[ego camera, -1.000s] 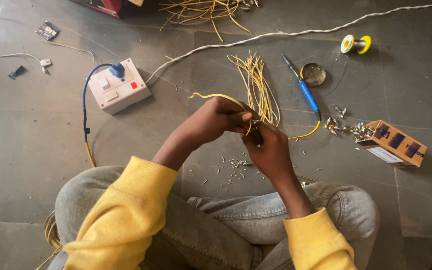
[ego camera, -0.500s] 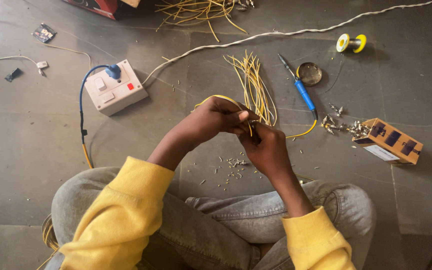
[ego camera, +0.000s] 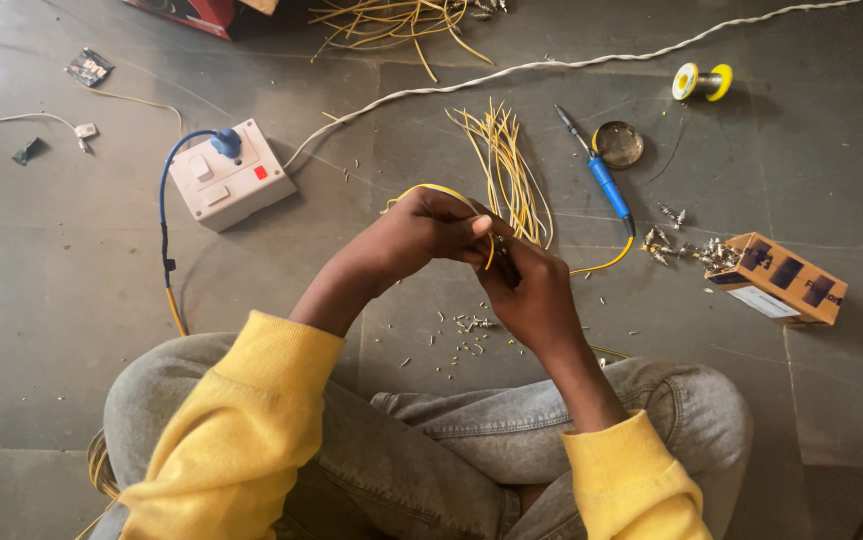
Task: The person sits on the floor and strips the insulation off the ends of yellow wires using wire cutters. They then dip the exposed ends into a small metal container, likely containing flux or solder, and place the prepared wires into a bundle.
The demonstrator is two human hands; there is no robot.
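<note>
Nearest, crossed legs in grey jeans and two yellow sleeves, forearms angled inward and meeting above the floor. Left hand raised from the left, wrist bent, fingers curled tight, pinching a yellow wire that loops over its knuckles. Right hand touching it from the right, palm turned down, fingers clenched on the same wire where the hands meet; exact fingertip contact hidden. Just below the hands, small clipped bits scattered on the floor. Trailing out to the right from the hands, more of the wire toward a blue soldering iron. Just beyond the hands, a bundle of yellow strands lying fanned out. Left of that, a white switch box with a blue plug. Right, a brown carton on its side with small metal parts spilled beside it. Farther, a round tin, a white cord running across, a yellow spool and another heap of yellow wire at the far edge.
</note>
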